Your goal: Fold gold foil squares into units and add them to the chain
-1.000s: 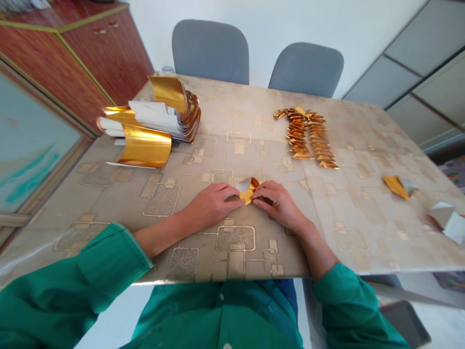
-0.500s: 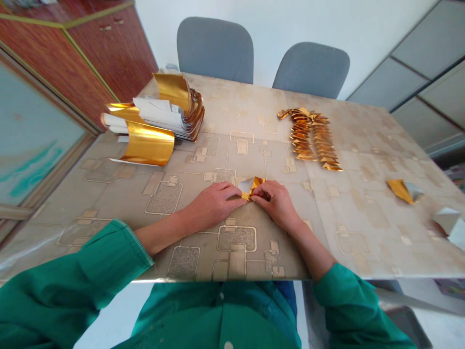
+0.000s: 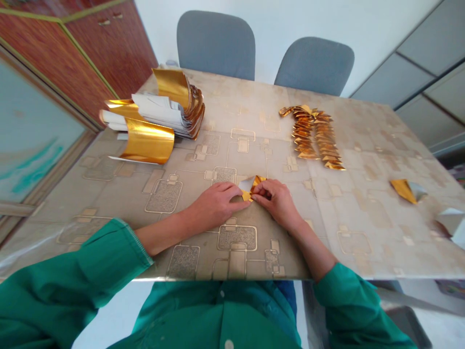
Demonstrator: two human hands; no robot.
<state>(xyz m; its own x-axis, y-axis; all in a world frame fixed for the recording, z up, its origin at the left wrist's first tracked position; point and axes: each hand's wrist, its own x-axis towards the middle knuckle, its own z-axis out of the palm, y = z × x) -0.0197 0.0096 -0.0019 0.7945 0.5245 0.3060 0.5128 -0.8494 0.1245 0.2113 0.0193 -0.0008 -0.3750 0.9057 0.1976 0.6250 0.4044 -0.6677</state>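
Between my two hands is a small piece of gold foil paper (image 3: pixel 247 196), partly folded, its pale inner side showing at the top. My left hand (image 3: pixel 221 202) has thumb and fingers closed on its left edge. My right hand (image 3: pixel 275 198) pinches the right side, with the fingers curled. The fingertips cover part of the folds. Both hands rest low over the patterned tablecloth (image 3: pixel 203 257), near the table's front edge.
Curled gold and white foil sheets (image 3: pixel 148 140) are stacked at the left back. Two rows of folded gold pieces (image 3: pixel 307 133) lie at the right back. A loose gold piece (image 3: pixel 404 190) and a pale folded sheet (image 3: pixel 452 223) lie far right. Grey chairs (image 3: pixel 217 44) stand behind.
My left fingertips have shifted slightly to the right on the foil paper. The right hand keeps its pinch. The camera view has tilted a little.
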